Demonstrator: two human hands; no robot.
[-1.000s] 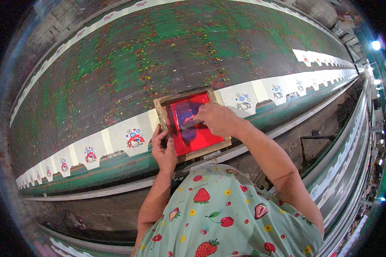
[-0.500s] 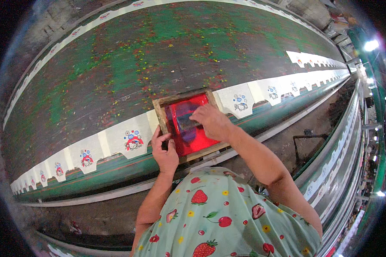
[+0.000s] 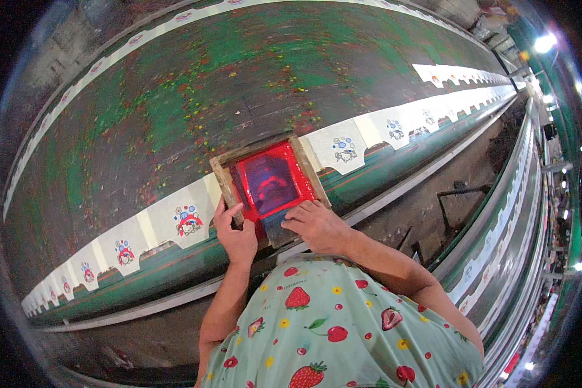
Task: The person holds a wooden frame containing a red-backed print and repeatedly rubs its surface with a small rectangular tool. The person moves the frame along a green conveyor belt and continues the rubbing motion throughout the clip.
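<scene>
A wooden-framed printing screen (image 3: 222, 169) lies over the strip of white cut pieces, with wet red ink (image 3: 302, 183) round its mesh. Through the dark purple-blue mesh (image 3: 255, 176) a red arch shape shows. My left hand (image 3: 237, 239) grips the frame's left side, thumb and fingers around the wood. At the near end of the screen, my right hand (image 3: 321, 227) is closed on a dark squeegee (image 3: 275, 227), its blade partly hidden by the fingers. To the left, a white piece (image 3: 187, 222) bears a cartoon print with a red arch; the piece (image 3: 344, 146) on the right shows no red arch.
A long dark table (image 3: 239, 97), spotted with green, red and yellow ink, stretches away. Its green near edge (image 3: 168, 262) and a pale rail (image 3: 187, 294) run before me. Another row of white pieces (image 3: 459, 75) lies further right; more long tables (image 3: 498, 258) stand at right.
My right hand has drawn the squeegee from mid-screen to the near end, baring the dark mesh where red ink lay. My left hand keeps its hold on the frame. The view has shifted slightly.
</scene>
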